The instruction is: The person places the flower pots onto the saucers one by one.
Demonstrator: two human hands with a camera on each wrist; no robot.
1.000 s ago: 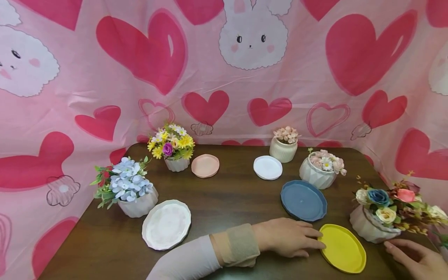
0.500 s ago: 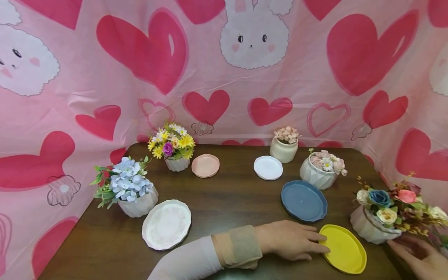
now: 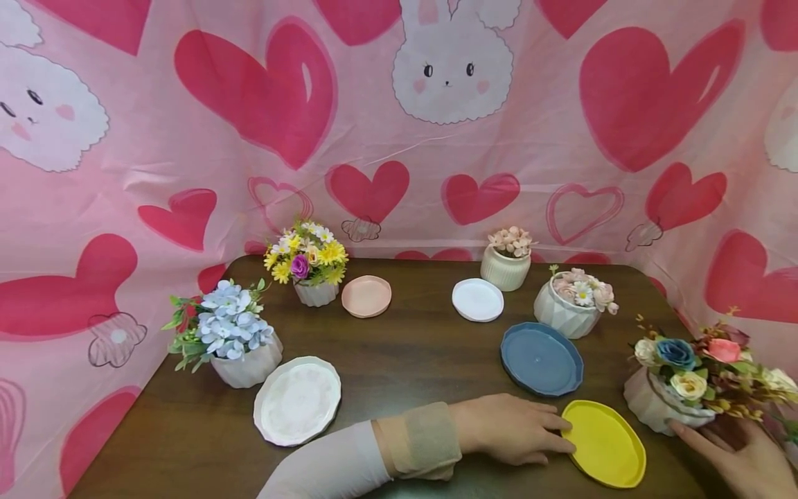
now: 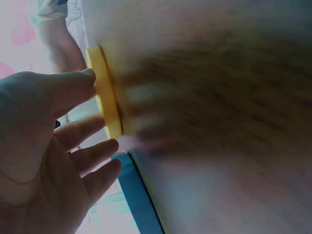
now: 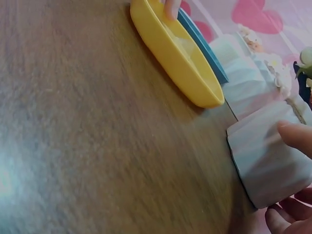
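Note:
My left hand point(image 3: 517, 430) lies palm down with its fingers fairly straight, fingertips on the left rim of a yellow plate point(image 3: 605, 443). In the right wrist view a fingertip point(image 5: 171, 9) reaches inside that plate. At the far right, my right hand point(image 3: 738, 457) grips a white ribbed flowerpot point(image 3: 661, 405) that holds blue, pink and cream artificial flowers point(image 3: 688, 367). Its thumb point(image 5: 295, 136) is at the pot's side and its fingers curl by the base in the right wrist view. The flowers hide part of this hand in the head view.
A navy plate point(image 3: 541, 357) lies just beyond the yellow one, near a white faceted flowerpot point(image 3: 564, 312). Behind are a white saucer point(image 3: 477, 299) and a cream pot point(image 3: 503, 269). Leftward stand a pink saucer point(image 3: 366, 296), yellow bouquet point(image 3: 308, 253), blue bouquet point(image 3: 231, 322) and white plate point(image 3: 297, 400).
My left hand first reached a little farther over the yellow plate's rim, then moved left, and the plate shifted slightly left with it. My right hand closed in on the flowerpot, its thumb now against it.

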